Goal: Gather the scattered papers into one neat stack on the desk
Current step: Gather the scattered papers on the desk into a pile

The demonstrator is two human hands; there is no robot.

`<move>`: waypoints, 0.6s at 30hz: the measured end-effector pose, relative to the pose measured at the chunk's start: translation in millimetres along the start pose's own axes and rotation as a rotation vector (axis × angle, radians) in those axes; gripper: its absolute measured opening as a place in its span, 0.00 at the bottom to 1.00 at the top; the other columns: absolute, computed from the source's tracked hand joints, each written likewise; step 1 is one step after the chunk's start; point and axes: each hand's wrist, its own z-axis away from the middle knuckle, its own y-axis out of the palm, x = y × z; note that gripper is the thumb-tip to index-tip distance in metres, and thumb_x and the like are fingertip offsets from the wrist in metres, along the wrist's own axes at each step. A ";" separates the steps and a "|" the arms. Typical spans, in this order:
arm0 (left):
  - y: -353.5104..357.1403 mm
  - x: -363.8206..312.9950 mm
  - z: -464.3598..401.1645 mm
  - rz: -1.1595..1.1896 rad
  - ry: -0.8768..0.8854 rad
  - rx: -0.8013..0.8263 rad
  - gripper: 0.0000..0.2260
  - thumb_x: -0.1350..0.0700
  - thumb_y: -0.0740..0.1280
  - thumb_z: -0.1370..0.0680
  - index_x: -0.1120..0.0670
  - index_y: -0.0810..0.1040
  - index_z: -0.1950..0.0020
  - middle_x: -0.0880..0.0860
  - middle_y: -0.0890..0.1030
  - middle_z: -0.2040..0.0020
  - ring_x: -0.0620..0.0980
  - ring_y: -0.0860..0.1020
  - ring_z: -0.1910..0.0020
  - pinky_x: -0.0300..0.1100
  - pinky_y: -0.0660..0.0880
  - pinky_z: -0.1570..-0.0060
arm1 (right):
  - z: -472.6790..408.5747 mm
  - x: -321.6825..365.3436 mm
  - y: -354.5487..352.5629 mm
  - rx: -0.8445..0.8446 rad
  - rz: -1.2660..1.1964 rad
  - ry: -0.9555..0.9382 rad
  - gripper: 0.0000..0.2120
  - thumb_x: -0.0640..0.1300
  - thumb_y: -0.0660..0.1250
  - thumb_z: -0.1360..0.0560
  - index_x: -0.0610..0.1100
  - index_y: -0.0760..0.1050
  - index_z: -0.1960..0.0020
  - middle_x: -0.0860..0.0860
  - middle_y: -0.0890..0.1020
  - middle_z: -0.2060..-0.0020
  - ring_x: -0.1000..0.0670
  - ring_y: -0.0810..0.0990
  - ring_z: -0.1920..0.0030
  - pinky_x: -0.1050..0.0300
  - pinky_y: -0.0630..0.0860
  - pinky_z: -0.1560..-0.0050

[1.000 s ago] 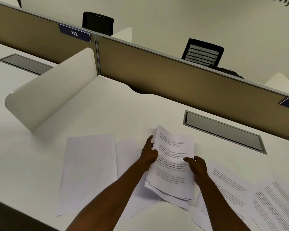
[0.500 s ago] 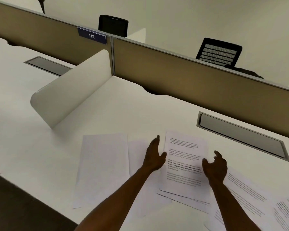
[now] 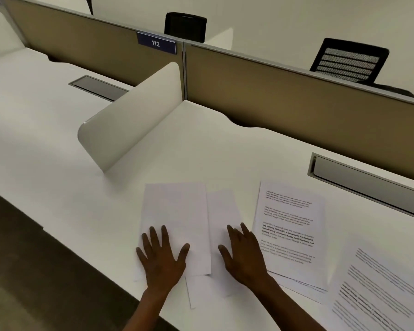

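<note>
- Head view: left hand lies flat, fingers spread wide, on the near end of a blank sheet at the left of the white desk. It's gripping nothing.
- Right hand is also flat and spread, pressing a second blank sheet that is tucked partly under the first one and sticks out past it toward the desk's near edge.
- Just to the right sits the printed stack, a few sheets a bit fanned at the bottom, with more printed pages overlapping it at the far right. That corner is blurry, so I can't say how many pages there are.
- Handling-wise, it's plain office paper: super light, floppy, and it looks like it'd slide easily on that smooth top. It creases if you pinch it mid-page.
- I'd guess the easy way is to slide the two blank sheets together under flat palms, then lift them by a long edge or a corner hanging off the desk's edge.
- After that they'd go on the printed stack, squared up by tapping the edges.
</note>
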 end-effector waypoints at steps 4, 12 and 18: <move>0.7 2.0 10.1 0.009 0.003 0.004 0.50 0.22 0.33 0.34 0.50 0.45 0.18 0.54 0.46 0.17 0.58 0.43 0.19 0.59 0.43 0.22 | 0.7 16.9 15.0 0.066 -0.059 0.020 0.31 0.61 0.50 0.20 0.49 0.53 0.20 0.47 0.69 0.26 0.46 0.53 0.21 0.50 0.53 0.23; 0.0 -1.9 22.7 0.106 -0.042 -0.065 0.41 0.38 0.70 0.28 0.49 0.58 0.20 0.61 0.52 0.19 0.63 0.51 0.21 0.60 0.56 0.25 | -14.5 32.5 10.8 0.145 -0.190 0.169 0.40 0.64 0.59 0.24 0.49 0.46 0.20 0.45 0.56 0.21 0.44 0.53 0.21 0.47 0.57 0.24; -0.3 -17.4 31.4 0.342 -0.111 -0.008 0.43 0.40 0.72 0.28 0.47 0.54 0.20 0.58 0.52 0.19 0.59 0.52 0.20 0.56 0.56 0.24 | -21.2 33.0 12.6 0.275 0.034 0.104 0.40 0.56 0.62 0.24 0.47 0.45 0.20 0.40 0.53 0.21 0.40 0.52 0.22 0.47 0.61 0.26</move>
